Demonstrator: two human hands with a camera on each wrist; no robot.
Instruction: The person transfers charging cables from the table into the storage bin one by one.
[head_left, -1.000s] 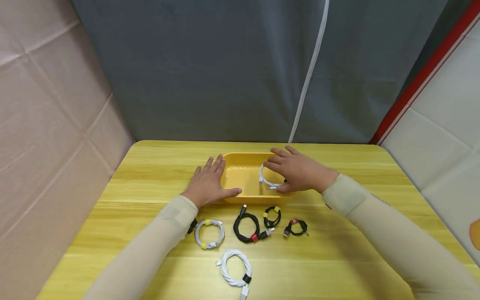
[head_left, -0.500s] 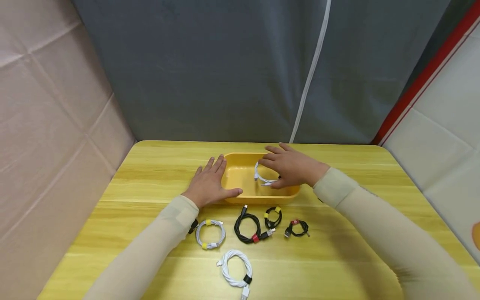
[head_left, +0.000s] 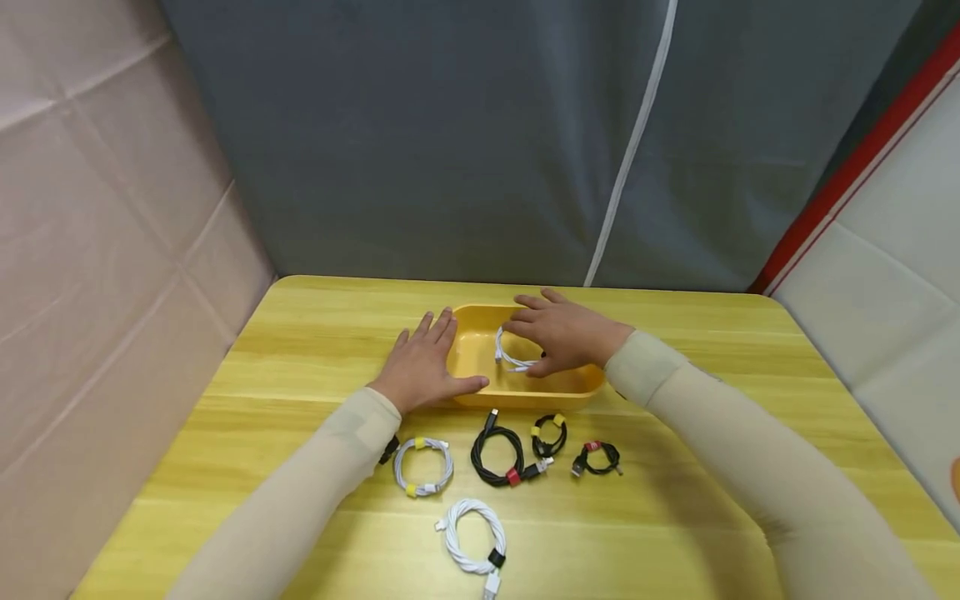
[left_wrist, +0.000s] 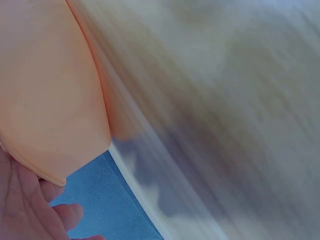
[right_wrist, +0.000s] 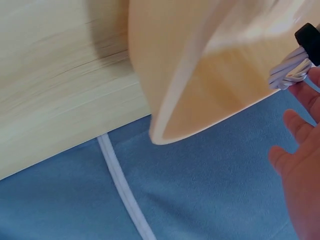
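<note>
A yellow tray (head_left: pixel 577 385) stands mid-table. My left hand (head_left: pixel 422 364) lies flat against its left end, fingers straight and thumb along the front wall. My right hand (head_left: pixel 561 335) hovers over the tray's inside and holds a coiled white cable (head_left: pixel 507 356) under its fingers. In the right wrist view the cable (right_wrist: pixel 291 68) with its black tie hangs by my fingers (right_wrist: pixel 300 165) at the tray (right_wrist: pixel 200 75) rim. The left wrist view is blurred and shows the tray (left_wrist: pixel 50 90) beside my fingers (left_wrist: pixel 30 210).
Several coiled cables lie in front of the tray: white with yellow ties (head_left: pixel 423 467), black with a red tie (head_left: pixel 498 454), a small black one with yellow ties (head_left: pixel 549 435), a small black one (head_left: pixel 596 458), and a braided white one (head_left: pixel 472 537). A grey curtain with a white cord (head_left: pixel 630 150) hangs behind.
My right hand has carried the white cable leftward, from the tray's right end to over its middle. The left hand has stayed against the tray.
</note>
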